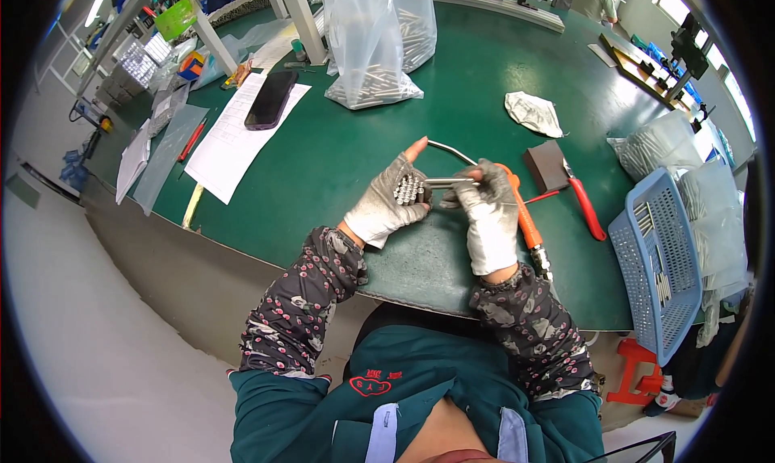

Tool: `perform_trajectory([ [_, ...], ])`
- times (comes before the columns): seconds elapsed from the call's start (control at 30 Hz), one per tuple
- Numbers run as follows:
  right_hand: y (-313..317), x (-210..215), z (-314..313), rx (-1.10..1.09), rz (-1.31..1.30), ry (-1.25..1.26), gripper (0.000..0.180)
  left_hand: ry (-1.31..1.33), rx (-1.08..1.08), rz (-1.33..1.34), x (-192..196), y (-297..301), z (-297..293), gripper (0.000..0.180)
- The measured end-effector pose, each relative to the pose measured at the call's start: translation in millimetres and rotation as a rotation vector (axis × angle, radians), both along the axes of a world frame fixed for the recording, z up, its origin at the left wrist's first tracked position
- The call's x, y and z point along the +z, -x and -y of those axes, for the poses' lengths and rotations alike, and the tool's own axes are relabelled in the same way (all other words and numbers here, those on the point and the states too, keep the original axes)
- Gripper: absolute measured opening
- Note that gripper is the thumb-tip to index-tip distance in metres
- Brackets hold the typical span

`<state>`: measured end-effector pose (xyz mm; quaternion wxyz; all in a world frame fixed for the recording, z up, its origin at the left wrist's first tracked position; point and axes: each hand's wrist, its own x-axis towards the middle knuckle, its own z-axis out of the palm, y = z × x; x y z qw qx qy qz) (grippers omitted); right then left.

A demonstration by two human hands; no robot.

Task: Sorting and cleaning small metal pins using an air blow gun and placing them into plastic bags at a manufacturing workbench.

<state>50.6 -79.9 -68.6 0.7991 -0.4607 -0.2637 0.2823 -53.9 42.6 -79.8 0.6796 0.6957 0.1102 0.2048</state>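
My left hand [379, 207], in a grey and white fingerless glove, is closed round a bundle of thin metal rods [409, 190] whose round ends face up. My gloved right hand [491, 221] pinches a shiny metal rod [446, 182] that lies level, its left end close to the bundle. Whether that end touches the bundle, I cannot tell. Beside and partly behind my right hand lies an orange air blow gun [527, 223] on the green table [464, 67]. Its bent metal nozzle [454, 150] points to the upper left, past my fingers.
Right of my hands are a brown block [547, 167], red-handled pliers [588, 209] and a blue basket [658, 257] with rods. A white cloth [533, 113] lies beyond. Bags of rods [373, 83] stand at the back; a phone [271, 100] rests on papers [234, 152] leftward.
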Motion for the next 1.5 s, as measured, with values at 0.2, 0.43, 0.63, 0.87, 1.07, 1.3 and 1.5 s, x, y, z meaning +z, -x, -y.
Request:
perform_trajectory([
  [0.2, -3, 1, -1, 0.066, 0.017, 0.324, 0.018, 0.073, 0.093, 0.042, 2, 3, -2, 0.088],
  [0.43, -9, -5, -1, 0.225, 0.159, 0.617, 0.013, 0.065, 0.08, 0.046, -1, 0, -5, 0.084],
  [0.63, -4, -18, -2, 0.041, 0.799, 0.619, 0.013, 0.009, 0.066, 0.019, 1, -3, -2, 0.082],
  [0.87, -10, -6, -4, -0.045, 0.71, 0.596, 0.017, 0.085, 0.03, 0.024, 0, -1, 1, 0.086],
  [1.07, -9, -22, -10, -0.013, 0.646, 0.316, 0.027, 0.022, 0.01, 0.034, -3, -3, 1, 0.102],
  [1.3, -8, -13, -8, 0.015, 0.737, 0.345, 0.032, -0.039, 0.081, 0.023, -5, -2, 6, 0.119],
  [1.5, -7, -15, -7, 0.022, 0.822, 0.323, 0.032, -0.318, 0.141, -0.082, -12, -3, 4, 0.11],
])
